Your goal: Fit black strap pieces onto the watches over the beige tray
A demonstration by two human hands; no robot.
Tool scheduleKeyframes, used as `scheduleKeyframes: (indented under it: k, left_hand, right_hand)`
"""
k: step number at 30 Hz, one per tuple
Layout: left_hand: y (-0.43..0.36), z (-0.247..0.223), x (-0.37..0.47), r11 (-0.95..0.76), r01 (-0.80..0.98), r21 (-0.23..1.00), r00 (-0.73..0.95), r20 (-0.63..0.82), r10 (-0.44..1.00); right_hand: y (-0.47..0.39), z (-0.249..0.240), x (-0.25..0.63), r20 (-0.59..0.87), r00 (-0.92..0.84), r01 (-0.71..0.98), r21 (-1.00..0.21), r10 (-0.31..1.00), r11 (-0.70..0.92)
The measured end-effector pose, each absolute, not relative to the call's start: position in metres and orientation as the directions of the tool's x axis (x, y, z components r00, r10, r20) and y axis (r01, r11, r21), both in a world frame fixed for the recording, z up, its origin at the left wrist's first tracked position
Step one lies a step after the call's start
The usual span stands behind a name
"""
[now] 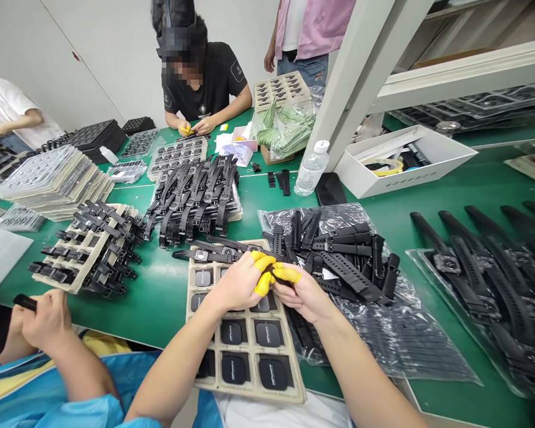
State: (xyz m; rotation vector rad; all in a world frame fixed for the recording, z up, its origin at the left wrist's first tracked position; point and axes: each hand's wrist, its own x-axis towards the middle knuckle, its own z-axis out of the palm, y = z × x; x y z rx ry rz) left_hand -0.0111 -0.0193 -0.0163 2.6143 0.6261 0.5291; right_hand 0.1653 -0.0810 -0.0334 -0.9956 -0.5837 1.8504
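Observation:
My left hand [245,279] and my right hand [298,291] meet above a beige tray [245,389], with yellow finger covers on several fingertips. Both are closed, pinching a small dark piece [270,271] that the fingers mostly hide. Square black watch bodies [234,331] lie in the tray's compartments below. Across its far end rest black watches with straps [225,254]. Right beside my right hand, loose black watch straps [352,261] are heaped on a clear plastic bag [410,339].
Strapped watches cover stacked trays [191,202] ahead and another rack [89,249] at left. More watches [494,273] lie at right. A bottle [312,169], phone [330,189] and white box [405,160] stand beyond the bag. A co-worker's hands [44,318] are close at left; another person [200,89] sits opposite.

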Motion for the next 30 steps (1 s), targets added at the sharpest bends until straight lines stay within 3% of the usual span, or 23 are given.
scheduleKeyframes:
  k: [14, 25, 30]
  left_hand:
    - [-0.023, -0.012, -0.011, -0.841, 0.444, 0.311, 0.851, 0.146, 0.504]
    - [-0.023, -0.010, -0.007, -0.863, 0.445, 0.237, 0.879, 0.068, 0.472]
    - [-0.024, -0.005, -0.003, -0.897, 0.425, 0.124, 0.902, 0.021, 0.431]
  right_hand:
    - [-0.081, -0.032, 0.165, -0.441, -0.199, -0.371, -0.793, 0.875, -0.484]
    - [-0.086, -0.037, 0.165, -0.464, -0.195, -0.370, -0.782, 0.864, -0.502]
    - [-0.090, -0.049, 0.172, -0.460, -0.215, -0.372, -0.777, 0.861, -0.508]
